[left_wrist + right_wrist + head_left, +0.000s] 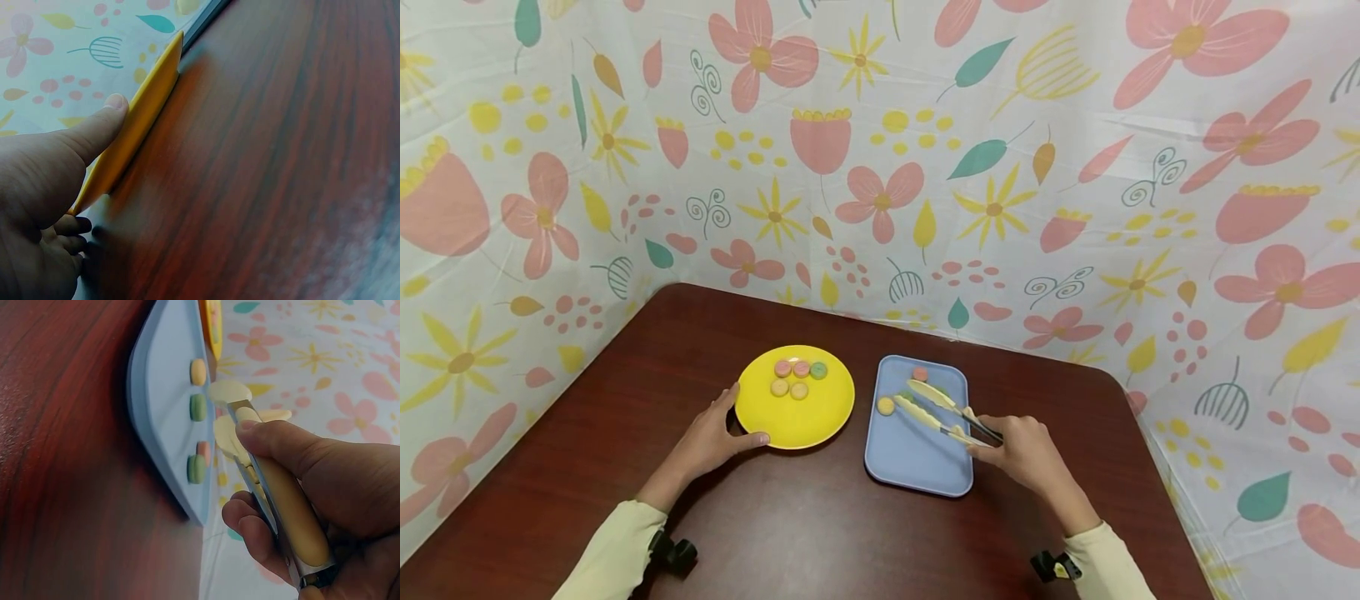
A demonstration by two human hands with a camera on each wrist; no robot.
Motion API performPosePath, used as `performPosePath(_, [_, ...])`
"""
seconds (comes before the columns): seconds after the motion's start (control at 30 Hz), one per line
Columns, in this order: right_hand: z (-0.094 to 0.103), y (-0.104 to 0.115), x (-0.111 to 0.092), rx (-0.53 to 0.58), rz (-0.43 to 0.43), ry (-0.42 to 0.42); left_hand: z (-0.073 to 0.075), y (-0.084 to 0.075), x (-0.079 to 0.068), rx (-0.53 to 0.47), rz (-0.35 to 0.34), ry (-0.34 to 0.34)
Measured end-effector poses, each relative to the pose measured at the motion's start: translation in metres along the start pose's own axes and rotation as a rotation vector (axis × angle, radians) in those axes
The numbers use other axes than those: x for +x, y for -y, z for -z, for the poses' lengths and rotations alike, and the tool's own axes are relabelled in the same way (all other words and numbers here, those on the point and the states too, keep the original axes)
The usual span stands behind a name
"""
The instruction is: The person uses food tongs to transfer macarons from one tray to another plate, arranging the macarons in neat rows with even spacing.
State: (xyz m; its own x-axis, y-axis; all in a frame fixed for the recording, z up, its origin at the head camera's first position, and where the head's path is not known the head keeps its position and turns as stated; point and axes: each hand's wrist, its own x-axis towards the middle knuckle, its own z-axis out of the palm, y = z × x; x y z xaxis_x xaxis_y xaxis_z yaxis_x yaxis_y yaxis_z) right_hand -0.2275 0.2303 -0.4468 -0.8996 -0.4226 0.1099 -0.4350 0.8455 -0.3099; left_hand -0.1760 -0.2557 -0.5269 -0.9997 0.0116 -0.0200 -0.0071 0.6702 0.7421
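Note:
My left hand [707, 433] holds the left edge of a round yellow plate [827, 421], its thumb along the near rim. Pink, green and pale yellow macarons [799, 391] sit in two rows on the plate. A pair of tongs [290, 512] with cream tips and metal arms is gripped in my right hand [1026, 450]. Their tips stand apart over a blue tray [917, 467], with nothing seen between them. On the tray lie a yellow macaron [886, 406], a pink macaron [920, 374] and green macarons [197, 407], which the tongs partly cover in the head view.
Both plate and tray rest on a dark brown wooden table [775, 517], the tray right of the plate with a gap between. A flower-patterned cloth [880, 200] hangs behind the table and along its sides.

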Motion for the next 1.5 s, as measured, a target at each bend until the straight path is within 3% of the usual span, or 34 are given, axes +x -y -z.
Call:
performPosePath(1.23, [-0.015,-0.006,0.003,-0.004,-0.063,0.042,0.0,-0.004,0.0,0.004,0.02,0.007])
performPosePath(1.5, [-0.013,-0.007,0.002,0.001,0.004,0.002,0.0,-0.002,0.0,-0.006,0.022,-0.001])
